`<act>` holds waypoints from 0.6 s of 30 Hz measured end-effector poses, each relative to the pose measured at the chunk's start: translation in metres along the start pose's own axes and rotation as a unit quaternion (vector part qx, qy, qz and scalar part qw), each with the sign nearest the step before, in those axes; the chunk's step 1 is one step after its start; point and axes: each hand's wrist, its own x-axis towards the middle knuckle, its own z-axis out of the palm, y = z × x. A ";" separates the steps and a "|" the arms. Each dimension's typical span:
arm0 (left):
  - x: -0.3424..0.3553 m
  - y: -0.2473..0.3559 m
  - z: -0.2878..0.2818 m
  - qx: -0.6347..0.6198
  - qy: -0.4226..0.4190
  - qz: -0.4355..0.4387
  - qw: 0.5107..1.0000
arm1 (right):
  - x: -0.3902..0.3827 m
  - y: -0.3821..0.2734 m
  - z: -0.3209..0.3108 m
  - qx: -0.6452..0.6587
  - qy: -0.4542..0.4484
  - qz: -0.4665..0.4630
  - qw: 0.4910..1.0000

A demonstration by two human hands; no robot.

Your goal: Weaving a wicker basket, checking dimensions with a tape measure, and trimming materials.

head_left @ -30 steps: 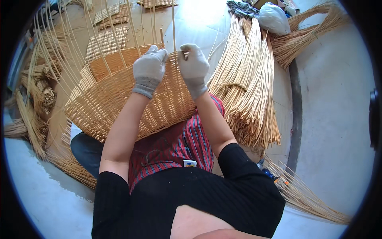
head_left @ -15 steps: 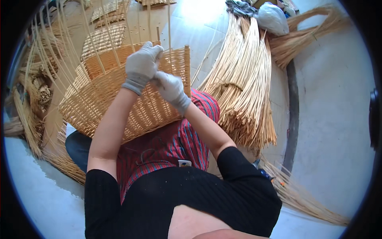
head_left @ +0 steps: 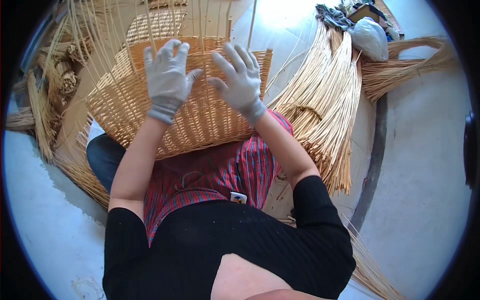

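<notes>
A half-woven wicker basket (head_left: pixel 200 122) rests against my lap, its long upright stakes (head_left: pixel 201 25) rising from the far rim. Both hands wear pale grey gloves. Over the left part of the near wall is my left hand (head_left: pixel 167 80), fingers spread and slightly bent. My right hand (head_left: pixel 239 77) is at the wall's right part, near the corner post (head_left: pixel 266 65), its fingers also apart. Nothing shows in either palm. Whether the fingertips touch the weave I cannot tell. A red striped cloth (head_left: pixel 255 165) covers my lap under the basket.
To the right lies a big bundle of pale wicker rods (head_left: pixel 330 120), tied with a band. Beyond it are a white plastic bag (head_left: pixel 369 39) and a looped fibre bundle (head_left: pixel 395 75). More bundles (head_left: pixel 47 105) lie at left. A woven panel (head_left: pixel 160 25) is behind the basket.
My hands, closed and close together at the rim before, have come apart and opened. The right hand moved rightward. The whole scene has shifted slightly in view.
</notes>
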 end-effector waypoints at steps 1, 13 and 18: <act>0.000 -0.002 0.004 -0.014 -0.065 0.003 0.998 | 0.008 -0.001 0.009 -0.034 -0.041 0.013 0.998; -0.005 -0.010 0.028 0.027 -0.091 0.048 0.994 | 0.021 0.014 0.038 -0.083 -0.092 -0.001 0.992; -0.008 -0.013 0.036 -0.035 -0.029 0.060 0.997 | 0.017 0.018 0.047 -0.085 -0.053 -0.020 0.995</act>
